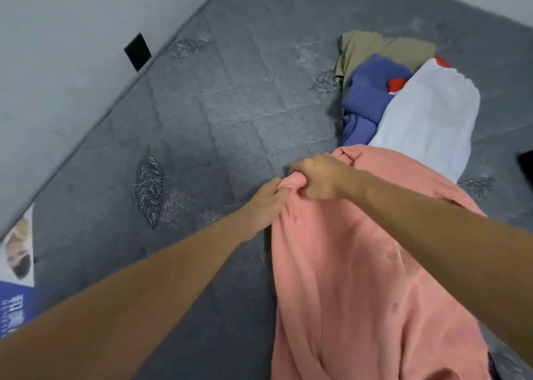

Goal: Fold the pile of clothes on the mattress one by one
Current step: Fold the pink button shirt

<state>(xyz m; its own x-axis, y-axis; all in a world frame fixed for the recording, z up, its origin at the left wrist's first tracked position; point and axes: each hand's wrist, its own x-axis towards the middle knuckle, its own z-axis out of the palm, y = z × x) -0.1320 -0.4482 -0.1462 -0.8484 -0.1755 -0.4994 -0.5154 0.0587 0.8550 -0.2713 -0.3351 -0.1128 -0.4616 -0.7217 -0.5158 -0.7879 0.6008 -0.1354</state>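
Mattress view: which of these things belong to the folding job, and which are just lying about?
Part of the job:
pink shirt, gripped by left hand and right hand
white garment
blue garment
olive garment
red item
mattress

Lying about:
printed paper at the mattress edge
black object against the wall

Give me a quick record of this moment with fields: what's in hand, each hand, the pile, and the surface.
in hand: pink shirt, buttoned front facing up, spread on the mattress
left hand: grips the shirt's far edge
right hand: grips the same bunched edge, beside the left
pile: white garment, blue garment, olive garment, a red piece between them
pile position: beyond the pink shirt, touching it
surface: grey quilted mattress
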